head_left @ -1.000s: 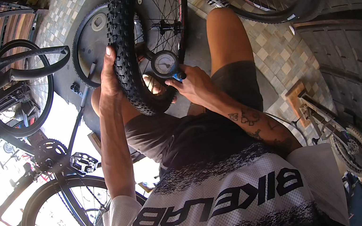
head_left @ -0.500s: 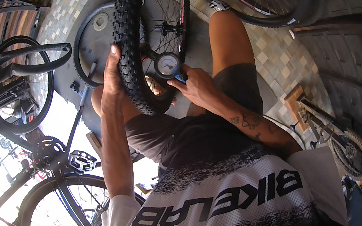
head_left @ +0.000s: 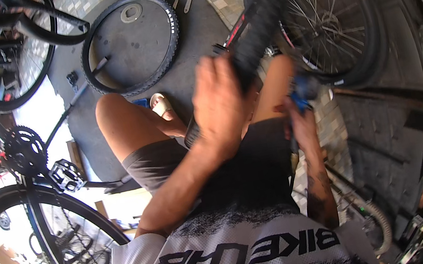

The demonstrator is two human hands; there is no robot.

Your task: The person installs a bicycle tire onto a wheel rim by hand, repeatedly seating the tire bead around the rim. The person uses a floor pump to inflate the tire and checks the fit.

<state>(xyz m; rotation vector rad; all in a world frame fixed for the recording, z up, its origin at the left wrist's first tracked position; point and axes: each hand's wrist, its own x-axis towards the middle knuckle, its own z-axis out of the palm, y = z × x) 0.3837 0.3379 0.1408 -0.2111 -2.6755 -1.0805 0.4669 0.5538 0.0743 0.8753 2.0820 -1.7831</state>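
Note:
A bicycle wheel with a black knobby tyre (head_left: 260, 26) leans to the right between my knees, blurred by motion. My left hand (head_left: 218, 103) grips it by the tyre on its left side, fingers close together and partly smeared. Off to the right, apart from the wheel, my right hand (head_left: 299, 117) is closed round a blue tyre inflator with a gauge (head_left: 302, 91). Blur hides the gauge's dial. The lower part of the wheel is behind my left hand and forearm.
A loose knobby tyre (head_left: 177, 34) lies on the dark mat (head_left: 160, 93), with a disc-shaped part (head_left: 131, 13) inside its ring and two slim tools (head_left: 189, 1) beyond. Another wheel (head_left: 366, 22) stands at the right. A bicycle with a crankset (head_left: 25, 151) and pedal (head_left: 66, 176) fills the left.
The wheel has tilted over to the right, and my left hand has moved right with it. My right hand has drawn the inflator away from the tyre, rightward and down.

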